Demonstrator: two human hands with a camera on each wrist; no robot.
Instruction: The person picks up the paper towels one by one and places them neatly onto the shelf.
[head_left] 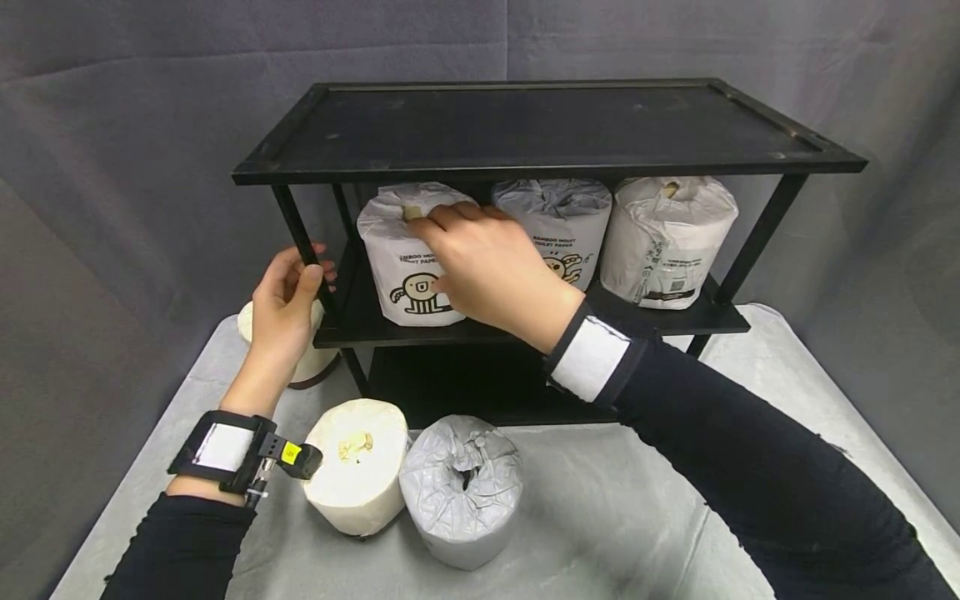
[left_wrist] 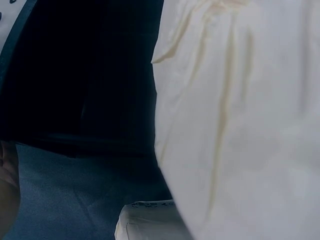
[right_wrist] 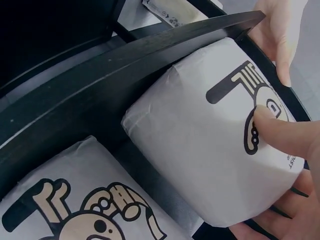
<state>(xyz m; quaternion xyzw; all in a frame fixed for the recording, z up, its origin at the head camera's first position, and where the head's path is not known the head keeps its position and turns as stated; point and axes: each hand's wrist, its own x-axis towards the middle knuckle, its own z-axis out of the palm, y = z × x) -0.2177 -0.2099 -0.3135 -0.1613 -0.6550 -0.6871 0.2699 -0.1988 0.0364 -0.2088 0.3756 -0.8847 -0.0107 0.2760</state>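
Note:
My right hand (head_left: 498, 267) grips a wrapped toilet roll (head_left: 393, 254) at the left of the middle shelf. Its thumb presses the printed front, and the other fingers reach over the far right side, as the right wrist view shows the roll (right_wrist: 200, 135) up close. With my left hand (head_left: 283, 312) I hold the shelf's left front post (head_left: 294, 221), thumb in front and fingers round behind it. Beside the held roll stand a second printed roll (head_left: 555, 221) and a third roll (head_left: 671, 242) at the right.
The black shelf rack (head_left: 551, 125) stands on a grey-covered table (head_left: 600, 517). Before it are a cream roll (head_left: 360, 492) and a grey-wrapped roll (head_left: 461, 500), side by side. Another cream roll (head_left: 311, 362) stands left of the rack, partly behind my left hand.

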